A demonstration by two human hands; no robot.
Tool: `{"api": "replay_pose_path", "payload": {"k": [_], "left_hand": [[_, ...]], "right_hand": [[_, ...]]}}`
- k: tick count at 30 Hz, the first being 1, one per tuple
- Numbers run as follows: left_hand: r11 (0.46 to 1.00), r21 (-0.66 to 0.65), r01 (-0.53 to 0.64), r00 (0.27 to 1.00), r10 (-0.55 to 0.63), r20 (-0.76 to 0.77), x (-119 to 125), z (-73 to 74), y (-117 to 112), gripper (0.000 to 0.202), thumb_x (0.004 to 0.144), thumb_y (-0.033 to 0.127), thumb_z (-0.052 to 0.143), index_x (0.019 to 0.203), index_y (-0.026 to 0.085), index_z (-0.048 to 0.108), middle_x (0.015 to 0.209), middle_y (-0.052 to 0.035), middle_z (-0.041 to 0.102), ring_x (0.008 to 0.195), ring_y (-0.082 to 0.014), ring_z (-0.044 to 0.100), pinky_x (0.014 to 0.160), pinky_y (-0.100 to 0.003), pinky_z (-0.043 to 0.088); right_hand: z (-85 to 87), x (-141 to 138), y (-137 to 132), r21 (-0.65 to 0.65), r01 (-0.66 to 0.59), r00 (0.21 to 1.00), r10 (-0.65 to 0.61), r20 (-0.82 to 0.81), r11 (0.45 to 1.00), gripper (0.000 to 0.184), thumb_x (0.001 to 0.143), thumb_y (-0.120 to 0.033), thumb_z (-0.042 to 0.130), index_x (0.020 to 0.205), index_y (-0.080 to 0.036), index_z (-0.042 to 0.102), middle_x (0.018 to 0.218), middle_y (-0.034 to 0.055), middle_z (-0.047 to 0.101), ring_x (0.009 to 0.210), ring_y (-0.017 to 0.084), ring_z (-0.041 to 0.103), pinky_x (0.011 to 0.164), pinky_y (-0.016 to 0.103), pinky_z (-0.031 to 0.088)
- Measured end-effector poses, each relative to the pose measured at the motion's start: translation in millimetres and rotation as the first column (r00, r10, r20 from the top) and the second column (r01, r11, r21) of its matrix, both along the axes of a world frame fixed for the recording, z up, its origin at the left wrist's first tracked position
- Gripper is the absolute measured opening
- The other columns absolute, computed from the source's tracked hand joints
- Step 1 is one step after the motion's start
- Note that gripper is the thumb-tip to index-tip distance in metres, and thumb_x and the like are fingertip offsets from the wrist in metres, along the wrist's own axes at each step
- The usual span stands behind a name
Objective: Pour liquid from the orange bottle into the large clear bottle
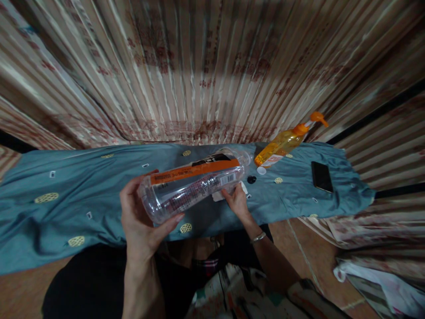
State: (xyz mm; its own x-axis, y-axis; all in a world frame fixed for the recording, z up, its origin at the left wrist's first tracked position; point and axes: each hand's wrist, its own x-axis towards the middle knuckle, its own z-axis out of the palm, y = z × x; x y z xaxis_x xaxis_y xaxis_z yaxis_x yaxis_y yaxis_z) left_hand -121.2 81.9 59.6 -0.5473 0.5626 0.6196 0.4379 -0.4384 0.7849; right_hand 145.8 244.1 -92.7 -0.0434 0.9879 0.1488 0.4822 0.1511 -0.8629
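Observation:
A large clear plastic bottle (pixel 195 181) with an orange and black label lies tilted across my view, above the cloth, its neck end pointing right. My left hand (pixel 141 217) wraps round its base, thumb along the near side. At the neck end, my right hand (pixel 237 201) is closed against the bottle's lower side, its fingertips partly hidden behind the bottle. A flat white piece (pixel 218 196) shows on both sides of that hand; whether the fingers touch it I cannot tell. Just past the neck are a small black cap (pixel 251 180) and a round white disc (pixel 261 170).
An orange pump bottle (pixel 280 146) with yellow-orange liquid stands at the back right. Farther right lies a dark phone (pixel 322 176). Blue pineapple-print cloth (pixel 99 186) covers the narrow table. Pleated curtains (pixel 206 88) hang behind and on both sides.

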Motion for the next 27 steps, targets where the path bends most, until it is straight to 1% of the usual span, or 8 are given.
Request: {"api": "replay_pose_path", "payload": {"k": [5, 8, 12, 15, 19, 21, 24, 27], "left_hand": [[1.0, 0.008, 0.008, 1.0, -0.008, -0.005, -0.1, -1.1, 0.4, 0.107, 0.065, 0.077, 0.116, 0.152, 0.034, 0.073, 0.146, -0.0094, 0.084, 0.134, -0.0385, 0.085, 0.115, -0.06, 0.073], [0.999, -0.031, -0.028, 1.0, 0.028, -0.01, 0.6, -0.1, -0.6, 0.103, 0.067, 0.078, 0.114, 0.151, 0.037, 0.072, 0.146, -0.0087, 0.084, 0.135, -0.0399, 0.085, 0.114, -0.062, 0.075], [0.999, -0.037, -0.021, 1.0, 0.02, -0.018, 1.1, 1.3, -2.5, 0.096, 0.072, 0.075, 0.111, 0.152, 0.039, 0.073, 0.145, -0.008, 0.085, 0.136, -0.0406, 0.085, 0.113, -0.063, 0.076], [0.998, -0.045, -0.032, 0.999, 0.032, -0.006, 1.3, 1.2, -2.4, 0.099, 0.069, 0.078, 0.113, 0.151, 0.039, 0.073, 0.144, -0.0083, 0.085, 0.136, -0.0406, 0.085, 0.113, -0.064, 0.075], [1.0, -0.026, -0.002, 1.0, 0.002, 0.019, 1.1, -0.3, -0.9, 0.109, 0.062, 0.078, 0.117, 0.151, 0.035, 0.073, 0.147, -0.0109, 0.082, 0.138, -0.0422, 0.083, 0.118, -0.065, 0.072], [1.0, -0.014, 0.002, 1.0, -0.002, 0.014, 0.9, -1.0, -0.2, 0.112, 0.061, 0.08, 0.117, 0.151, 0.033, 0.071, 0.147, -0.0102, 0.081, 0.137, -0.0412, 0.083, 0.121, -0.065, 0.07], [1.0, -0.004, 0.004, 1.0, -0.004, 0.015, 0.9, -0.6, 0.3, 0.111, 0.063, 0.08, 0.116, 0.152, 0.032, 0.072, 0.148, -0.0096, 0.081, 0.136, -0.039, 0.083, 0.123, -0.064, 0.068], [1.0, 0.014, 0.004, 1.0, -0.004, 0.017, 1.0, 1.1, 0.5, 0.107, 0.064, 0.078, 0.117, 0.151, 0.033, 0.074, 0.147, -0.0096, 0.082, 0.133, -0.0384, 0.084, 0.12, -0.062, 0.07]], "right_hand": [[-0.8, 1.1, 0.2, 0.0, -0.008, 1.0, 0.008, 0.007, 1.0, 0.046, 0.091, -0.054, 0.091, 0.123, -0.029, 0.071, 0.117, 0.0109, 0.085, 0.116, 0.041, 0.084, 0.108, 0.06, 0.071], [-1.0, 0.5, 0.3, 0.008, -0.007, 1.0, 0.007, 0.006, 1.0, 0.044, 0.091, -0.052, 0.092, 0.122, -0.029, 0.072, 0.115, 0.0111, 0.085, 0.119, 0.042, 0.084, 0.107, 0.058, 0.071], [-1.1, -0.2, 0.3, 0.02, -0.006, 1.0, 0.006, -0.001, 1.0, 0.043, 0.091, -0.054, 0.091, 0.12, -0.028, 0.073, 0.115, 0.0114, 0.084, 0.118, 0.042, 0.083, 0.108, 0.06, 0.071], [-0.5, 0.2, -0.1, 0.022, -0.012, 1.0, 0.013, -0.005, 1.0, 0.043, 0.091, -0.056, 0.09, 0.12, -0.028, 0.072, 0.114, 0.0108, 0.084, 0.116, 0.042, 0.084, 0.106, 0.061, 0.071], [2.1, -0.1, -0.9, 0.019, -0.006, 1.0, 0.006, -0.01, 1.0, 0.042, 0.093, -0.059, 0.091, 0.117, -0.029, 0.073, 0.108, 0.0101, 0.084, 0.114, 0.042, 0.083, 0.102, 0.058, 0.073], [4.1, -0.7, -1.2, 0.011, -0.003, 1.0, 0.003, -0.018, 1.0, 0.041, 0.092, -0.057, 0.092, 0.116, -0.029, 0.074, 0.106, 0.0103, 0.084, 0.114, 0.042, 0.084, 0.103, 0.059, 0.073], [7.2, -1.7, -1.5, -0.015, 0.003, 1.0, -0.003, -0.018, 1.0, 0.041, 0.09, -0.051, 0.094, 0.116, -0.028, 0.073, 0.107, 0.0116, 0.084, 0.116, 0.044, 0.085, 0.106, 0.061, 0.073], [9.1, -2.0, -1.8, -0.024, 0.007, 1.0, -0.007, -0.014, 1.0, 0.042, 0.088, -0.048, 0.094, 0.117, -0.027, 0.072, 0.11, 0.0124, 0.085, 0.118, 0.044, 0.085, 0.108, 0.062, 0.072]]}}
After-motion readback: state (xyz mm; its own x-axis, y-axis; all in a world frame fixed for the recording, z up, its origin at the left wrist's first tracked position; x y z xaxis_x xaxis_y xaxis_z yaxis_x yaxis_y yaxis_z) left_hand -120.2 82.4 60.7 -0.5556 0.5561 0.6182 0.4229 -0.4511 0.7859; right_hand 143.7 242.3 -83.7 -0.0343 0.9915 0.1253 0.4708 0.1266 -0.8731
